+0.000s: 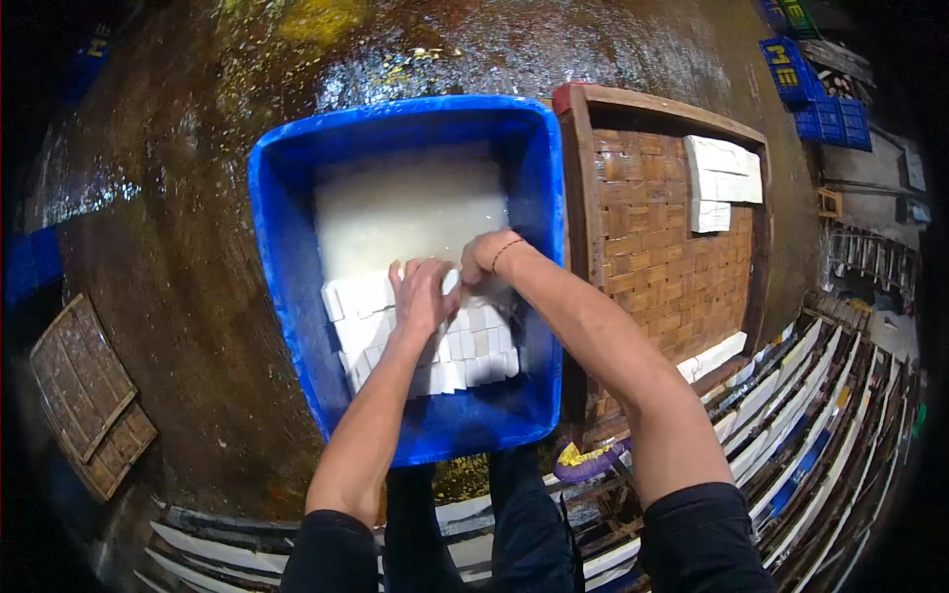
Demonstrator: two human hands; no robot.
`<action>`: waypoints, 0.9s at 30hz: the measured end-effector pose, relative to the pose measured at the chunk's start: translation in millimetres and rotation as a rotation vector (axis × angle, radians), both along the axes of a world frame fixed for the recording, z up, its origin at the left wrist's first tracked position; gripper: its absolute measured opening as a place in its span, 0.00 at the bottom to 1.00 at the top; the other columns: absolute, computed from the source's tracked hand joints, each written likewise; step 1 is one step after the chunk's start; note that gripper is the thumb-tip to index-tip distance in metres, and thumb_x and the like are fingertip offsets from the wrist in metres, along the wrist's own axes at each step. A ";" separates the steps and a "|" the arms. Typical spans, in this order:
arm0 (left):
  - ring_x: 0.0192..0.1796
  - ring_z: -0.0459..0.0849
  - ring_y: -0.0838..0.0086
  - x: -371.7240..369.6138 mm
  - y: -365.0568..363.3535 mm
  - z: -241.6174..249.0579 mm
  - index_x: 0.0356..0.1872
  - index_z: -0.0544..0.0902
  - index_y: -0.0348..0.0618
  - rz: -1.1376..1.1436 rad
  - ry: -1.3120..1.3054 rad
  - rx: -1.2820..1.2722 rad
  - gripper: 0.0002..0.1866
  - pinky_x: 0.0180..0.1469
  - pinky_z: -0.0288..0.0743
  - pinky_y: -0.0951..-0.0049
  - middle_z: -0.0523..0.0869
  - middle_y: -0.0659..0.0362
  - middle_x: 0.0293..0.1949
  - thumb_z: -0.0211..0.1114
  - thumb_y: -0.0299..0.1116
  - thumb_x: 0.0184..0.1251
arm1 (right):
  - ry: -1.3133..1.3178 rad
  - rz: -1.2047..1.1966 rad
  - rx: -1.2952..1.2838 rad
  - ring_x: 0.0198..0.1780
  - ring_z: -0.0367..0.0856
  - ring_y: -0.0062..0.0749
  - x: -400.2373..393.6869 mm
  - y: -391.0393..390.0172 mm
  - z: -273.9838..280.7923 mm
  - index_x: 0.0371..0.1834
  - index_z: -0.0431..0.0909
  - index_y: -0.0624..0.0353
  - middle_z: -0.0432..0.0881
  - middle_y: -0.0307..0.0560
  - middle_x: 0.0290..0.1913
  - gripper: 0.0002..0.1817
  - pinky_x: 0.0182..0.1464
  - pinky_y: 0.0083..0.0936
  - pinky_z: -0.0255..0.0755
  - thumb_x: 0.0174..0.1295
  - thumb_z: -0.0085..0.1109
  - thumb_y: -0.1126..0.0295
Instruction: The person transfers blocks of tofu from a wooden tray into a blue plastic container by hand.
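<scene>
A blue plastic tub in front of me holds cloudy whitish liquid. Rows of white tofu blocks lie packed in its near half. My left hand is over these rows, its fingers curled and a white tofu block between thumb and fingers. Close on its right, my right hand is bent down at the liquid's edge, with closed fingers; what they grip is mostly hidden by the hand itself.
Right of the tub stands a wood-framed woven bamboo tray with several tofu blocks in its far right corner and more white pieces along its near edge. Slatted racks lie at lower right. Blue crates stand far right; wooden boards lie left on the wet floor.
</scene>
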State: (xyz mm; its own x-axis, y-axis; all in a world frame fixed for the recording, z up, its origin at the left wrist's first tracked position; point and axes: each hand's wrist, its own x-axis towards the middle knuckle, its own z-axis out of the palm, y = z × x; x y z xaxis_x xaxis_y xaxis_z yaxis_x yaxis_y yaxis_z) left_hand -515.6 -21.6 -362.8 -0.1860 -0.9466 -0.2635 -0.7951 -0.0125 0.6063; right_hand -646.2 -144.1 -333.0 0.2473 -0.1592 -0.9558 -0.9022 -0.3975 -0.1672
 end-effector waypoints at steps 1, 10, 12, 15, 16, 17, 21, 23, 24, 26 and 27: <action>0.60 0.77 0.64 -3.4 -2.5 1.9 0.53 0.84 0.50 -0.011 0.011 -0.008 0.26 0.71 0.51 0.44 0.84 0.59 0.51 0.76 0.40 0.49 | 0.019 0.000 0.038 0.59 0.83 0.42 -3.6 1.2 -3.3 0.51 0.88 0.50 0.86 0.51 0.55 0.25 0.59 0.42 0.75 0.48 0.65 0.55; 0.59 0.77 0.50 -72.4 -35.1 -16.6 0.53 0.81 0.44 -0.318 0.125 0.285 0.26 0.60 0.68 0.48 0.84 0.48 0.49 0.70 0.38 0.50 | -0.935 -0.753 -1.041 0.48 0.83 0.55 -126.9 -9.6 200.5 0.50 0.81 0.64 0.84 0.60 0.46 0.18 0.54 0.41 0.77 0.60 0.59 0.65; 0.56 0.78 0.47 -78.9 -25.8 -16.1 0.52 0.81 0.44 -0.219 0.149 0.176 0.24 0.59 0.69 0.51 0.83 0.46 0.47 0.69 0.37 0.51 | -0.729 -0.932 -1.317 0.49 0.86 0.46 -216.8 -27.0 212.2 0.47 0.82 0.66 0.86 0.59 0.46 0.16 0.53 0.35 0.78 0.60 0.59 0.67; 0.53 0.78 0.46 -70.7 -8.4 -44.8 0.52 0.81 0.42 -0.253 0.168 0.053 0.24 0.58 0.69 0.49 0.83 0.46 0.46 0.70 0.36 0.51 | -0.227 -1.226 -1.397 0.47 0.87 0.47 -387.0 -44.2 165.0 0.49 0.83 0.67 0.88 0.57 0.42 0.21 0.54 0.37 0.78 0.62 0.62 0.60; 0.53 0.78 0.46 -66.5 -9.9 -47.2 0.51 0.81 0.41 -0.319 0.113 0.128 0.24 0.58 0.69 0.48 0.83 0.46 0.45 0.71 0.37 0.52 | -0.078 -1.415 -1.366 0.48 0.87 0.48 -424.9 -44.8 164.3 0.50 0.83 0.67 0.88 0.59 0.44 0.23 0.55 0.36 0.77 0.61 0.64 0.58; 0.53 0.78 0.46 -66.3 -10.6 -47.7 0.51 0.81 0.40 -0.380 0.057 0.205 0.24 0.58 0.69 0.48 0.83 0.45 0.45 0.71 0.37 0.52 | 0.005 -1.535 -1.456 0.50 0.86 0.49 -476.4 -44.2 140.1 0.50 0.84 0.65 0.88 0.60 0.45 0.24 0.57 0.36 0.77 0.58 0.66 0.57; 0.49 0.80 0.45 -81.4 -19.7 -17.3 0.48 0.80 0.39 -0.169 0.341 0.144 0.20 0.52 0.73 0.47 0.83 0.47 0.44 0.69 0.35 0.54 | 0.136 -1.897 -1.244 0.51 0.84 0.40 -589.9 -57.3 110.8 0.49 0.85 0.63 0.86 0.54 0.51 0.27 0.56 0.34 0.75 0.56 0.68 0.51; 0.51 0.81 0.50 -76.9 -6.7 -24.8 0.52 0.79 0.41 -0.080 0.413 0.176 0.21 0.55 0.76 0.53 0.83 0.48 0.48 0.67 0.35 0.56 | 0.103 -1.946 -1.278 0.54 0.83 0.41 -594.4 -67.2 103.1 0.48 0.85 0.64 0.85 0.55 0.53 0.27 0.58 0.35 0.74 0.55 0.70 0.51; 0.53 0.82 0.53 -69.3 4.4 -36.6 0.54 0.78 0.42 -0.033 0.462 0.197 0.22 0.57 0.77 0.55 0.83 0.49 0.50 0.66 0.36 0.58 | 0.069 -1.989 -1.319 0.56 0.81 0.42 -594.5 -72.3 97.4 0.46 0.85 0.64 0.84 0.56 0.54 0.27 0.60 0.36 0.72 0.53 0.71 0.51; 0.56 0.81 0.58 -73.9 3.4 -27.6 0.60 0.75 0.44 0.358 0.967 0.674 0.23 0.59 0.77 0.54 0.82 0.53 0.53 0.60 0.44 0.68 | 0.045 -1.901 -1.494 0.53 0.82 0.48 -606.6 -80.1 62.6 0.44 0.85 0.63 0.85 0.59 0.51 0.28 0.58 0.38 0.72 0.51 0.72 0.48; 0.57 0.81 0.60 -73.4 5.0 -27.2 0.63 0.74 0.46 0.625 1.157 0.855 0.24 0.60 0.77 0.54 0.82 0.55 0.54 0.57 0.48 0.73 | 0.021 -1.791 -1.667 0.51 0.82 0.55 -605.2 -83.0 53.9 0.42 0.84 0.62 0.85 0.62 0.47 0.29 0.56 0.41 0.72 0.48 0.72 0.46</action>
